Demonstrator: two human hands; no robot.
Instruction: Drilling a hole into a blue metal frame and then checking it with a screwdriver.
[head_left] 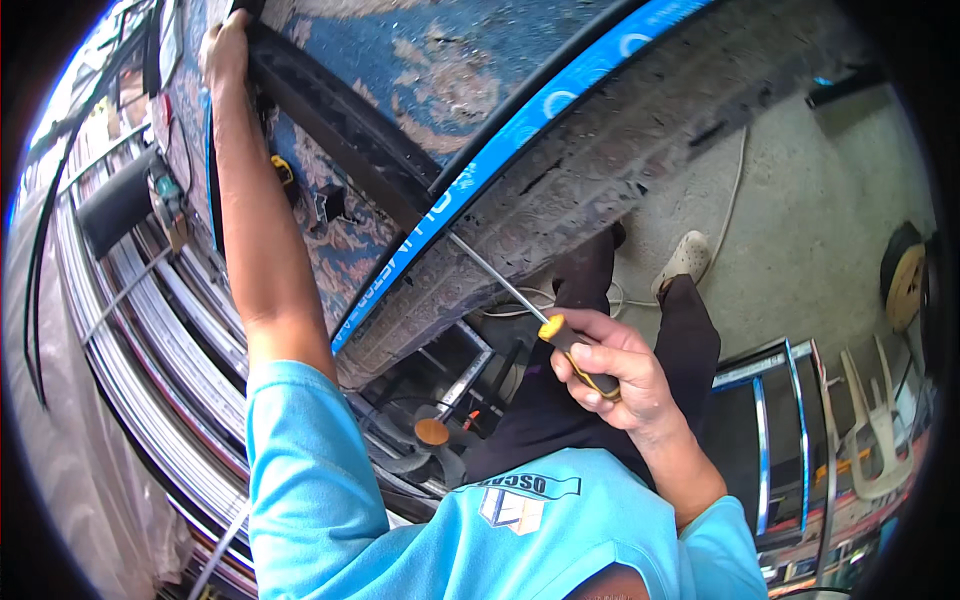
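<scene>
My right hand (630, 378) is closed around the yellow-and-black handle of a screwdriver (498, 276). Its thin metal shaft points up and left, and the tip meets the near edge of a long profile covered with blue printed film (520, 135). A dark profile bar (335, 115) joins that blue-filmed profile at an angle. At the bar's far left end, my left hand (226, 52) is closed on it, arm stretched out; some of its fingers are hidden. Both profiles lie on a worktable with a worn blue patterned cover (440, 75).
A yellow-and-black tape measure (284, 178) and a small black piece (330, 203) lie on the table. Long metal profiles (165, 330) are stacked at left beside a power tool (166, 195). Blue-edged frames (780, 430) and a plastic chair (878, 420) stand at right; a cable (738, 190) crosses the floor.
</scene>
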